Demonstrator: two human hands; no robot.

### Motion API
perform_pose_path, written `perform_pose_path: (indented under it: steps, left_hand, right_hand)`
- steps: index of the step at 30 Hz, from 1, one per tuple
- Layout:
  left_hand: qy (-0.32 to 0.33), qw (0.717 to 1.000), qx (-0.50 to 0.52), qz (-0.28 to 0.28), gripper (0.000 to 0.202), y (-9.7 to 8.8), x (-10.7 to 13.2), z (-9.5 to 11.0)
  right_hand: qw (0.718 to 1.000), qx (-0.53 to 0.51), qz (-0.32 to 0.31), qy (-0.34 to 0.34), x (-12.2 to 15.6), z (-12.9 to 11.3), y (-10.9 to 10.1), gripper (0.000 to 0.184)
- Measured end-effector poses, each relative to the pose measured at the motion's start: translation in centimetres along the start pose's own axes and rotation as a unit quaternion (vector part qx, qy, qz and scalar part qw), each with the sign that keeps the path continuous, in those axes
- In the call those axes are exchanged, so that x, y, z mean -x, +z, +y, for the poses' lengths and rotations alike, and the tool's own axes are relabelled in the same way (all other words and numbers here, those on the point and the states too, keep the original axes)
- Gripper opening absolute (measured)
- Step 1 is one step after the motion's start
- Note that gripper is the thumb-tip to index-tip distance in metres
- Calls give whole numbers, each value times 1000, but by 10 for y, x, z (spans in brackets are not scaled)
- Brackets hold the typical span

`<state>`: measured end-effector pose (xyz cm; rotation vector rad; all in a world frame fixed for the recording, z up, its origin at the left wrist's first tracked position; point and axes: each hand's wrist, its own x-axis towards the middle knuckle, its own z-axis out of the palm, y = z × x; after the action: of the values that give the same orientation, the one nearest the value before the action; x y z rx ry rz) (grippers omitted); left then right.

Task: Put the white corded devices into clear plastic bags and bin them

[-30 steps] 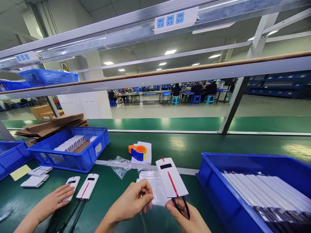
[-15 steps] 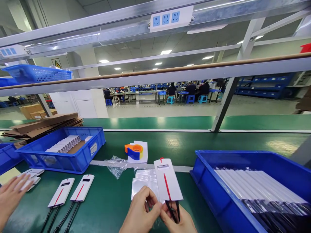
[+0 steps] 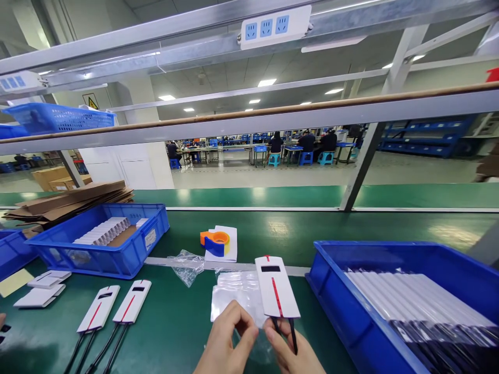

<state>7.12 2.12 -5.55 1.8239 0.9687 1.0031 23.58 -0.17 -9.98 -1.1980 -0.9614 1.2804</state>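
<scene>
the white sleeve [image 3: 277,286] now sits farther right, by the clear bags [image 3: 234,293], its window [image 3: 270,269] dark instead of pale; handling seems still under way. the right hand [image 3: 292,350] grips its two black cables [image 3: 293,337]; the left hand [image 3: 228,337] pinches narrowly, contents unclear. outward: two matching sleeves [image 3: 131,302], one tape dispenser [image 3: 216,244], three bench-level blue bins [image 3: 117,259].
</scene>
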Motion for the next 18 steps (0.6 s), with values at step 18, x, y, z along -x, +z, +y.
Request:
perform_pose_path:
  steps: [18]
  left_hand:
    - [7, 998, -37, -59, 27, -28, 4, 5]
  right_hand:
    - [998, 39, -53, -14, 2, -16, -17, 52]
